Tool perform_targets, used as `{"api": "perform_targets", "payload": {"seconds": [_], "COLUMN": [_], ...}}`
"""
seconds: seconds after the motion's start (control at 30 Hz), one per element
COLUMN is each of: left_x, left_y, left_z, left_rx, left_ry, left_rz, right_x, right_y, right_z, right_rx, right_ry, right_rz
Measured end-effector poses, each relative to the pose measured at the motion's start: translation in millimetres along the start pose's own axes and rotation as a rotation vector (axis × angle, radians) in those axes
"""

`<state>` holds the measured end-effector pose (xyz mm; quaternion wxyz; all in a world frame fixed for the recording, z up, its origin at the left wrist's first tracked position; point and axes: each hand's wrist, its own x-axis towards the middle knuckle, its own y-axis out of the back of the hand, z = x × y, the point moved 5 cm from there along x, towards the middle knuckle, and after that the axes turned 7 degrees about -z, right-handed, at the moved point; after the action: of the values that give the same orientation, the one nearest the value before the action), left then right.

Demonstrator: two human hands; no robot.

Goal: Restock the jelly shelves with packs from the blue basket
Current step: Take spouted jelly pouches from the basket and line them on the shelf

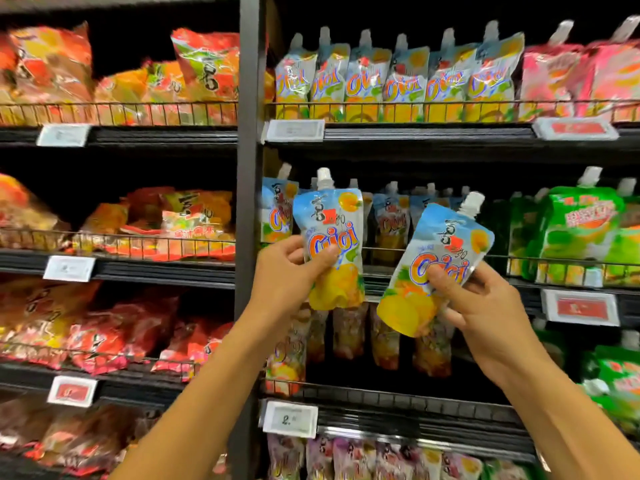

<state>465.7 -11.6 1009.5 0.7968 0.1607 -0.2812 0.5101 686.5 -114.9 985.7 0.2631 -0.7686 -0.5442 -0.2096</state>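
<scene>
Glossy plastic jelly pouches (332, 237) with ribbed white caps (324, 175); matt dark metal wire shelves (415, 133).

Left hand (289, 271) grips upright pouch (334, 237); right hand (485, 306) grips tilted pouch (440, 265).

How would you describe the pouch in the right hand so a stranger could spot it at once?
Right of the dark post, in front of the middle shelf, two hands each hold a blue and yellow spouted pouch. The right hand grips the right pouch. It alone is tilted, its white cap leaning up and right, while the left pouch in the left hand stands nearly upright.
</scene>
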Motion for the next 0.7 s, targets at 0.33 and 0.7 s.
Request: {"api": "perform_targets", "payload": {"seconds": [0.33, 0.7], "left_x": [87.8, 93.5], "left_y": [13.0, 30.7], "left_z": [24.2, -7.3], "left_rx": [0.283, 0.552], "left_ry": [-0.209, -0.093], "left_rz": [0.253, 0.365], "right_x": [25.6, 29.1], "right_y": [-5.8, -1.7], "right_z": [-12.4, -13.4], "right_rx": [0.13, 0.088], "right_ry": [0.106, 0.159], "right_rz": [0.027, 0.016]}}
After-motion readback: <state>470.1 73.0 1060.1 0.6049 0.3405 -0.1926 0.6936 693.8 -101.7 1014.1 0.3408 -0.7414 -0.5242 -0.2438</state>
